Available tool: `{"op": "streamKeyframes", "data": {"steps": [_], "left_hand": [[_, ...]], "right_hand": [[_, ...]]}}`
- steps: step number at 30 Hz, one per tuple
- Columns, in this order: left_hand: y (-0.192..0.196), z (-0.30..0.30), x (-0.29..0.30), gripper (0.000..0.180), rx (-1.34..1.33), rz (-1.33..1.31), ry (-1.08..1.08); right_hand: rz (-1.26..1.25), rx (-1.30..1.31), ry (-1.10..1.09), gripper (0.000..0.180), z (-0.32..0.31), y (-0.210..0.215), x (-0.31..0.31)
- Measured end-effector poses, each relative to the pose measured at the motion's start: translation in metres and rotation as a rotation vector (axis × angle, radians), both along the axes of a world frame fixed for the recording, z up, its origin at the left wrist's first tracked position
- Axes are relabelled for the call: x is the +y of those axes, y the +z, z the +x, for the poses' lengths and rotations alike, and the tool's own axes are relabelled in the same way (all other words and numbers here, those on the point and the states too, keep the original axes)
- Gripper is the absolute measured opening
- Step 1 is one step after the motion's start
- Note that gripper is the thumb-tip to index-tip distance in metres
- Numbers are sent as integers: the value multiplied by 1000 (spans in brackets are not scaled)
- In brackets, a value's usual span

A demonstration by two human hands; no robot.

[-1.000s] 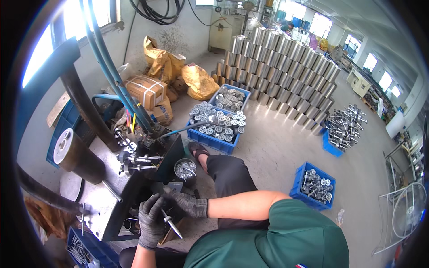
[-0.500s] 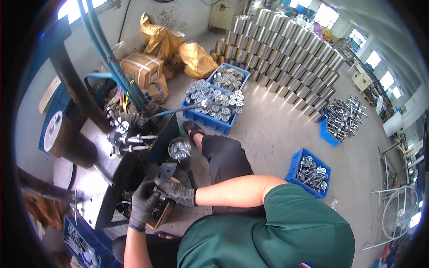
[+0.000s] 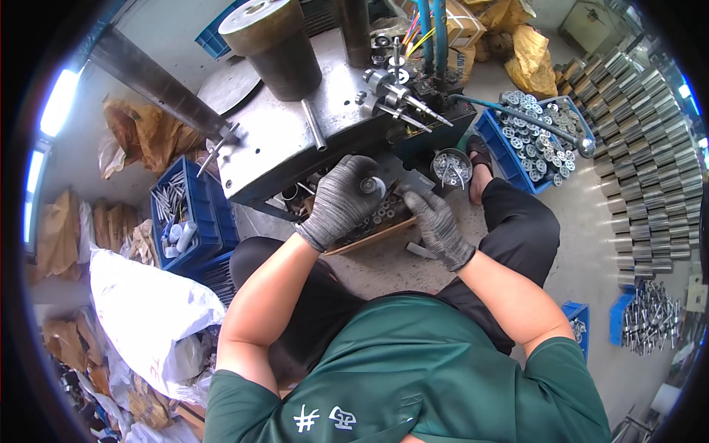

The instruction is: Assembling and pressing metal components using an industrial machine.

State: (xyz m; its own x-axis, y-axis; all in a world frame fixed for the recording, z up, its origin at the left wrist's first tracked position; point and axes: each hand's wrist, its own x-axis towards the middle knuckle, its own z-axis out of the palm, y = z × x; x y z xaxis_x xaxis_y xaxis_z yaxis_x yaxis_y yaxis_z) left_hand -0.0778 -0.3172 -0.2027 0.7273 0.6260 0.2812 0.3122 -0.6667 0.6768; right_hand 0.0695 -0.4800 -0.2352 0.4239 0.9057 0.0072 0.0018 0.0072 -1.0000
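Round metal part (image 3: pixel 368 185) is gripped in the gloved left hand (image 3: pixel 342 198) on the head cam, near a wood-sided box (image 3: pixel 373 236) of small rings (image 3: pixel 384 214), and honestly can't tell if the gloved right hand (image 3: pixel 439 225) grips anything.

Behind the steel workbench (image 3: pixel 277 122), a pale wall (image 3: pixel 166 52) rises; left of it, white light glares through windows (image 3: pixel 59 105); grey floor (image 3: pixel 565 236) spreads to its right.
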Motion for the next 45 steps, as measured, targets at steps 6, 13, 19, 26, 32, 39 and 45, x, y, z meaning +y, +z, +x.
{"op": "streamKeyframes", "data": {"steps": [6,13,19,26,32,39,45], "left_hand": [[12,7,-17,49,-109,-173,-149],[25,10,-29,41,-217,-531,-222],[-10,4,1,43,-137,-389,-283],[-55,9,20,35,-67,-392,-236],[-69,-4,14,36,91,-362,-363],[-85,-22,8,38,187,-419,-366],[-86,-30,-17,36,357,-393,-520]], "right_hand": [[94,229,-116,32,8,-9,13],[82,484,10,27,-2,14,21],[40,381,98,37,7,11,17],[205,493,-20,35,57,90,-38],[552,795,-411,54,123,135,-156],[458,1006,-790,39,177,-20,-305],[348,1321,-1163,26,132,-196,-428]]}}
